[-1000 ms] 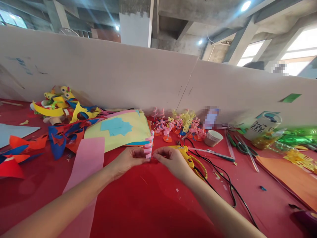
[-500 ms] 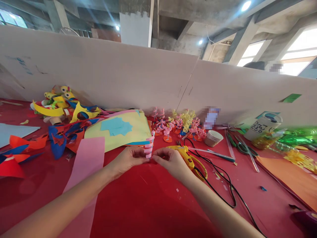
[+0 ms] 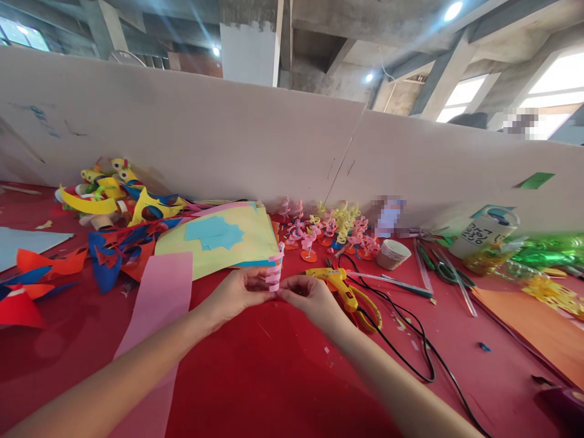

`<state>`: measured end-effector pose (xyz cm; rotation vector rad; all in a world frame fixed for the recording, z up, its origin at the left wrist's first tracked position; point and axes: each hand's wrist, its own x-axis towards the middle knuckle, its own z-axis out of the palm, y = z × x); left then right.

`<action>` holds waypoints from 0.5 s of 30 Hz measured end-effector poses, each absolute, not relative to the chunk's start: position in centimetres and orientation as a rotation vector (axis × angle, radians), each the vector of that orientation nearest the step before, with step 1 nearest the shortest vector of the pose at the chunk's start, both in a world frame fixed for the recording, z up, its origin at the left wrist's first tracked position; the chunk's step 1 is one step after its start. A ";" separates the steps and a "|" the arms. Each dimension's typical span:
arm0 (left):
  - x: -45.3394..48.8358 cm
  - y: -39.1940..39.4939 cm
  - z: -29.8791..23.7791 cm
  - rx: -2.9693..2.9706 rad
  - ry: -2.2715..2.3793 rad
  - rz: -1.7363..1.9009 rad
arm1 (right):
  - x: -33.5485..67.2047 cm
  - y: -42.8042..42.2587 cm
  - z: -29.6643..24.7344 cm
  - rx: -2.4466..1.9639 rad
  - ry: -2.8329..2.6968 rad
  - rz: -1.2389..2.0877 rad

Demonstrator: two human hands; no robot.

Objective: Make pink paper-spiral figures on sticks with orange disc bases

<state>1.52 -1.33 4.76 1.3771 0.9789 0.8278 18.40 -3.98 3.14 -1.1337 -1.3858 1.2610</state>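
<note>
Pinching a pink paper spiral [image 3: 274, 272] between them, the left hand [image 3: 237, 293] and right hand [image 3: 311, 300] hold it upright just above the red surface [image 3: 283, 371], beside a yellow glue gun [image 3: 343, 288].

We pinch the foot of an upright pink spiral paper strip [image 3: 275, 271] between our left hand [image 3: 237, 296] and right hand [image 3: 310, 301], above the red table cloth [image 3: 274, 365]. A yellow plastic glue gun [image 3: 341, 286] lies just beside the right hand at three o'clock, and a long pink paper sheet [image 3: 159, 292] lies at nine o'clock of the left hand
</note>
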 end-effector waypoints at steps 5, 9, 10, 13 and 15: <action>1.5 -1.2 4.2 1.396 0.961 0.816 | 18.3 -4.2 3.4 -1.162 -1.348 1.325; 1.7 -1.2 4.2 1.415 0.897 0.800 | 18.2 -4.1 3.1 -1.143 -1.340 1.338; 1.7 -1.3 4.4 1.413 0.876 0.798 | 18.2 -4.0 3.0 -1.128 -1.341 1.329; 1.6 -1.4 4.9 1.389 0.821 0.814 | 18.5 -3.8 2.6 -1.058 -1.327 1.261; 1.4 -1.5 5.1 1.325 0.816 0.825 | 18.8 -3.5 2.4 -1.013 -1.311 1.203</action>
